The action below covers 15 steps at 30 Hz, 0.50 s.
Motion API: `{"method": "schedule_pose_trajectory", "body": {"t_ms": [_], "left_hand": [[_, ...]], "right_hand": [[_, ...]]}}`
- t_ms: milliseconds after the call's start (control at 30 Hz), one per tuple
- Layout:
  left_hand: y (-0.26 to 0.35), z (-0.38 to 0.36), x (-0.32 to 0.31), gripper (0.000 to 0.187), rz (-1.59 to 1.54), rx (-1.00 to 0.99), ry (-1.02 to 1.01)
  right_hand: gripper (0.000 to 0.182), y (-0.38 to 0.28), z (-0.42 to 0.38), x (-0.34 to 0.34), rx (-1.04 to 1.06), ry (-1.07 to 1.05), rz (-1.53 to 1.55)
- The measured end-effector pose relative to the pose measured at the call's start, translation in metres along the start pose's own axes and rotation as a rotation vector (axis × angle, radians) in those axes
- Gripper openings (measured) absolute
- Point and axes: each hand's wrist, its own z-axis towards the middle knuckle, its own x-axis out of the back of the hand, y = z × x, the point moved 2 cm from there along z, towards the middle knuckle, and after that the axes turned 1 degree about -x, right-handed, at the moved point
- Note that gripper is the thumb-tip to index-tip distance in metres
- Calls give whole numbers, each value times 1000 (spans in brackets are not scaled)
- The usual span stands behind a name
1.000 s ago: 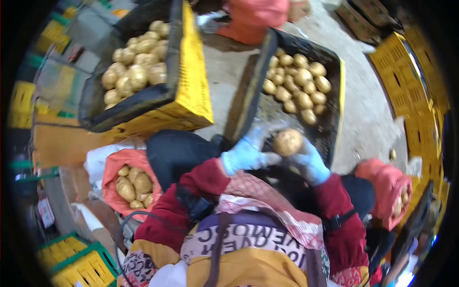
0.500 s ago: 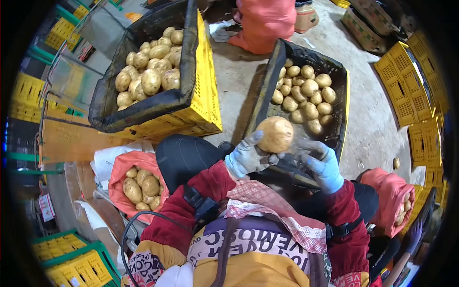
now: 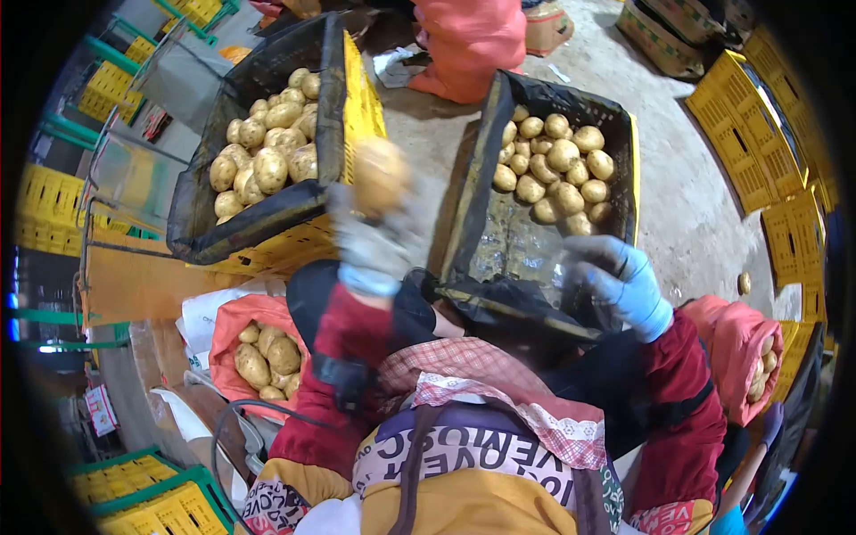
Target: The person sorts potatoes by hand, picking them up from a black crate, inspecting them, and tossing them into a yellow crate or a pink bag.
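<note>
- Potato (image 3: 381, 178): large, pale, blurred by motion; raised on the left hand (image 3: 379, 239), in view against the right-hand side of the left crate (image 3: 360, 89). Contact with that side cannot be confirmed.
- Left grip: gloved fingers closed about the potato's lower part, palm beneath. Exact finger placement lost in blur.
- Right grip: right hand (image 3: 629, 283) is above the near right corner of the right crate (image 3: 469, 201), fingers loosely curled and parted from the thumb. No potato seen in it.
- Left crate: dark lining over yellow sides; large potatoes (image 3: 270, 169) heaped well up, nearest the crate's right edge at the side facing the held one.
- Right crate: smaller potatoes (image 3: 562, 156) gathered toward the far edge and far right corner; the near half shows wet-looking, bare lining.
- Step in hand, as judged: a one-handed carry of a single potato, at the left crate's right edge, with the right hand taking no part.
- Next move, as judged: any placing over that edge calls for lift enough to clear the lined rim, then a low, gentle release, as the rounded heap could let a potato roll.
- Surroundings: open pink sack (image 3: 227, 337) with potatoes at the left; second pink sack (image 3: 724, 357) at the right; loose potato (image 3: 744, 283) on the floor.
</note>
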Motion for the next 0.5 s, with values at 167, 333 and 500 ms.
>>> {"method": "schedule_pose_trajectory", "body": {"t_ms": [167,333,500], "left_hand": [[65,31,-45,81,-81,-333,-249],[-28,119,31,55,1373,-131,-108],[-147,189,153,62,2335,324,-260]], "right_hand": [[35,-5,-21,46,21,206,101],[39,-7,-33,77,180,464,413],[45,-1,-49,98,141,533,588]]}}
